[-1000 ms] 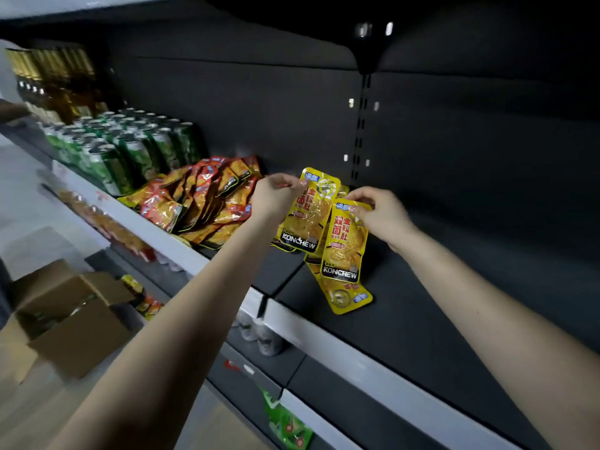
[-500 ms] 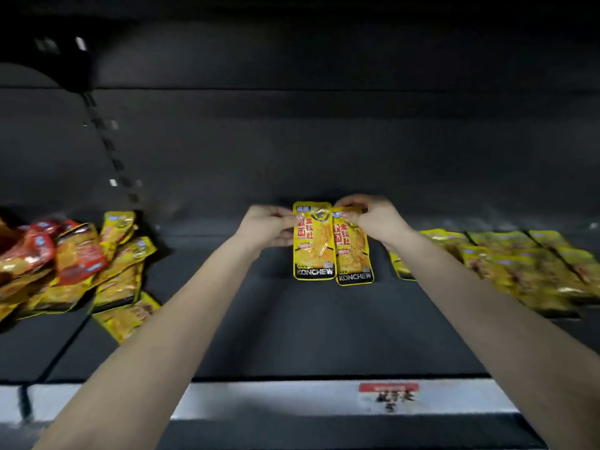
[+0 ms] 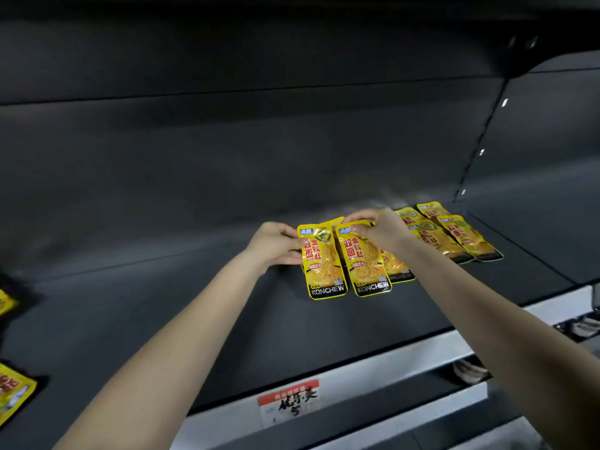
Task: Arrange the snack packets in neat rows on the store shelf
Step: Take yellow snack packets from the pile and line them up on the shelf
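Two yellow KONCHEW snack packets hang side by side just above the dark shelf (image 3: 162,319). My left hand (image 3: 276,243) pinches the left packet (image 3: 323,264) at its upper left edge. My right hand (image 3: 378,230) pinches the right packet (image 3: 367,264) at its top. Directly to the right lies a row of yellow packets (image 3: 454,235) flat on the shelf, reaching toward the back right; my right wrist hides part of the nearest one.
More yellow packets (image 3: 13,391) lie at the far left edge. A white price rail with a red-and-white label (image 3: 289,402) runs along the shelf front. Lower shelves show at the bottom right. An upright with slots (image 3: 480,151) divides the back panel.
The view has swung right along the shelf. Both hands carried the two packets rightward, now next to the laid-out row; the cans and the packet pile at left have left the view.
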